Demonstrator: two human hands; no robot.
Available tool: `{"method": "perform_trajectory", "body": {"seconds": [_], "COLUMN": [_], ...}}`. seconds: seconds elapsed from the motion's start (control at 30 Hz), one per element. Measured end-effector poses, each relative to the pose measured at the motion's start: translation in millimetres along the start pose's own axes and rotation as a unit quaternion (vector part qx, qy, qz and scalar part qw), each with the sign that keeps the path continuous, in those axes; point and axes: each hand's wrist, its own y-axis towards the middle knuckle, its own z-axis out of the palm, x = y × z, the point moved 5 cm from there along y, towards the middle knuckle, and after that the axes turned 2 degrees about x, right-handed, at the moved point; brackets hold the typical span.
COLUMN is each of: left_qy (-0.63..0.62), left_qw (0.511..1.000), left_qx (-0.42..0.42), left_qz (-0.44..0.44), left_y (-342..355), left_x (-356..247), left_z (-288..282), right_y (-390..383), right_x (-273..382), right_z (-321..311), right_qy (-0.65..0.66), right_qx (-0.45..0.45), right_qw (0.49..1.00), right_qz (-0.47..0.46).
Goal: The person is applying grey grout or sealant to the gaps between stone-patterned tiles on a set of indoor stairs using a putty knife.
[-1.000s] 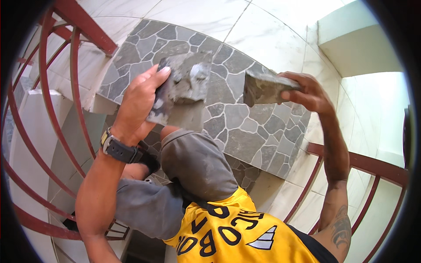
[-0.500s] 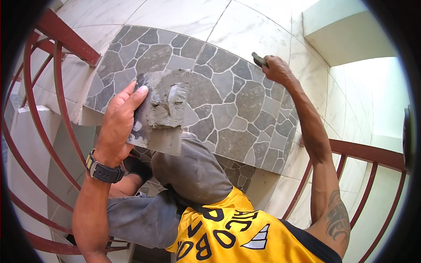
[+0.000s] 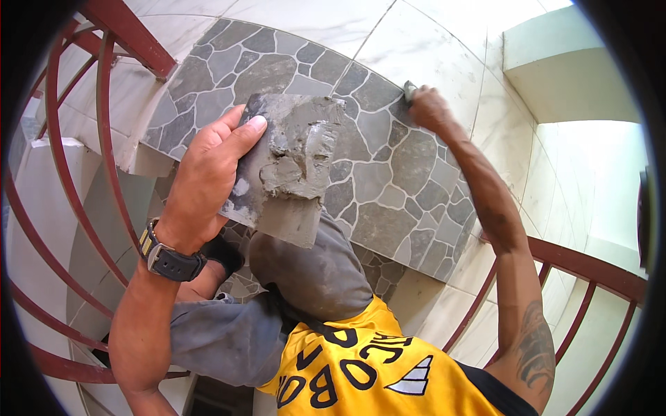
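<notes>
two bare hands are shown in the head view, set well apart. by the left hand, a flat board is gripped along its left edge, with the thumb laid over the upper face and the other fingers mostly hidden beneath. the board is thus held to the right of that hand, slightly tilted, and on it a thick, ridged heap of wet grey mortar is carried, just beside the thumb. by the right hand, slightly blurred, a small tool is clasped; only its end is seen, poking out at the upper left of the curled fingers. the tool is placed by the seam where grey stone-patterned tiles are met by pale veined tiles; whether the surface is touched cannot be told. both sides are flanked by red railings.
</notes>
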Motion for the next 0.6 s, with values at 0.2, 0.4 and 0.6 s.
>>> {"method": "perform_trajectory", "body": {"seconds": [0.2, 0.4, 0.6], "left_qy": [0.013, 0.008, 0.013], "left_qw": [1.0, 0.999, 1.0], "left_qx": [-0.01, -0.019, -0.006], "left_qz": [0.002, 0.025, 0.025], "left_y": [-5, -1, -7], "left_x": [1, -1, -3], "left_z": [-7, 2, -2], "right_y": [20, 24, 50], "right_x": [28, 47, 37], "right_z": [-59, 1, -77], "right_qy": [0.177, -0.118, 0.123], "right_qx": [0.137, -0.071, 0.069], "right_qw": [0.975, 0.988, 0.99], "right_qz": [0.009, -0.073, -0.005]}}
